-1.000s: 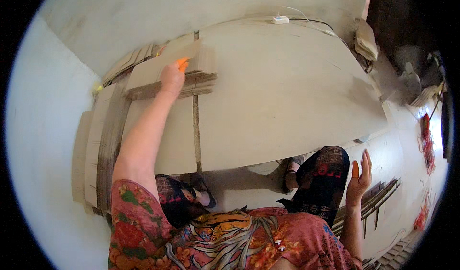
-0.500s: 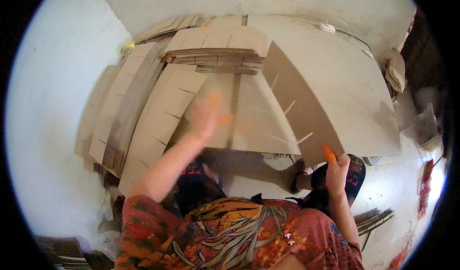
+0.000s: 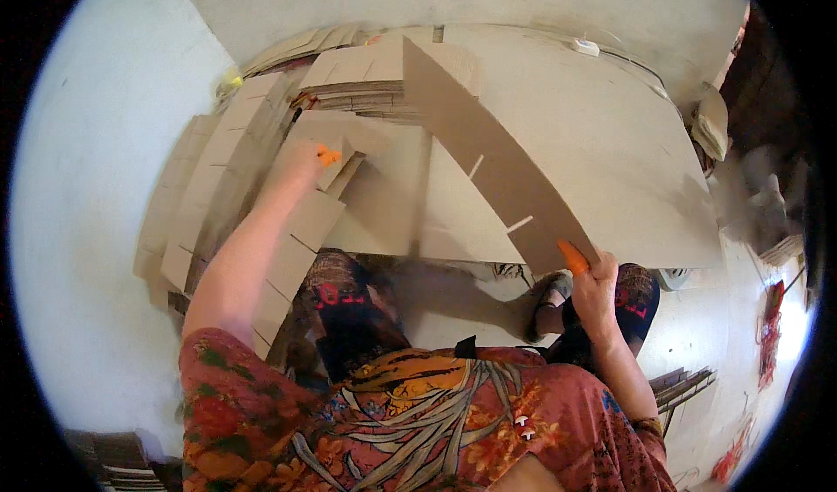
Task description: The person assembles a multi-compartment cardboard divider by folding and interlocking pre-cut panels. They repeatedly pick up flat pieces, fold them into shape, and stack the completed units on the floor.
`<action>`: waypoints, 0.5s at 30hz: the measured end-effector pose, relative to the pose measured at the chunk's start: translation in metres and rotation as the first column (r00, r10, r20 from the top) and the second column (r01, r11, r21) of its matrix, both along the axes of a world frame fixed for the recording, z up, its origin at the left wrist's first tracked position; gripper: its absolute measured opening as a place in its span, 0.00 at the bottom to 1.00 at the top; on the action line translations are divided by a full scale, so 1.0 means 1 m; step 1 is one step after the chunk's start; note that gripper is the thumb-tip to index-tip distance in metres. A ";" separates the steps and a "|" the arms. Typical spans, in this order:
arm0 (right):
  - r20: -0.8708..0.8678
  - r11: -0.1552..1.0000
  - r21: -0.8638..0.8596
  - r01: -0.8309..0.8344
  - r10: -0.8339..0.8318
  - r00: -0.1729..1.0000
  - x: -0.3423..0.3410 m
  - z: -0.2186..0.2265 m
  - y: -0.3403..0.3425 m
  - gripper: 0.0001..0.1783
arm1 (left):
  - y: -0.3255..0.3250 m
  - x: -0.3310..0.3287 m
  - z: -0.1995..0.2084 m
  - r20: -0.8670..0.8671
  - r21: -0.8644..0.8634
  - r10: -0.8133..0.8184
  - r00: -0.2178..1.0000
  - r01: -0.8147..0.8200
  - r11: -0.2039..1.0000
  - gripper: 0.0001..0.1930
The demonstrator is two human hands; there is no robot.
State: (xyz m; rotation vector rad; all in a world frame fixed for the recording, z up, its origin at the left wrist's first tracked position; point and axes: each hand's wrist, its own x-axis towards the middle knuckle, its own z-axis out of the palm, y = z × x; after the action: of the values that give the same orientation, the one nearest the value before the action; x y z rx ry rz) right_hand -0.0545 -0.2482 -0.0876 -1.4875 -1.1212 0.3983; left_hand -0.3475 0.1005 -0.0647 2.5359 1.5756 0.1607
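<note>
My right hand (image 3: 596, 288), an orange cover on a finger, is closed around the near end of a long slotted cardboard strip (image 3: 501, 165). The strip stands on edge, slanting up over the table to the far left. At the left, my left hand (image 3: 303, 162), also with orange on its fingertips, is closed at a slotted cardboard piece (image 3: 350, 167) on the near stack (image 3: 288, 269). That piece looks tilted up and is slightly blurred; my fingers hide part of the grip.
More stacks of slotted cardboard (image 3: 214, 165) lie along the left wall, and another pile (image 3: 349, 69) sits at the table's back. The pale tabletop (image 3: 593, 143) spreads right. A white socket block (image 3: 586, 47) with a cable lies at the rear edge. Red strings (image 3: 772, 331) hang at right.
My left hand has moved left onto the near stack, and its fingers have closed at a cardboard piece. My right hand has shifted slightly left, swinging the strip's far end leftward.
</note>
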 end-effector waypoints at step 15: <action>-0.028 0.999 -0.035 -0.009 0.008 1.000 0.024 0.002 -0.003 0.10 | -0.180 0.157 0.041 0.553 -0.478 -0.317 0.770 0.605 0.637 0.15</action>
State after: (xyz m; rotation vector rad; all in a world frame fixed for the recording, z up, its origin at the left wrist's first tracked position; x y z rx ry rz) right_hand -0.0304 -0.2509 -0.0851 -1.5045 -1.1036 0.4452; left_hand -0.1903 -0.0792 -0.0239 2.0617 0.5901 0.0788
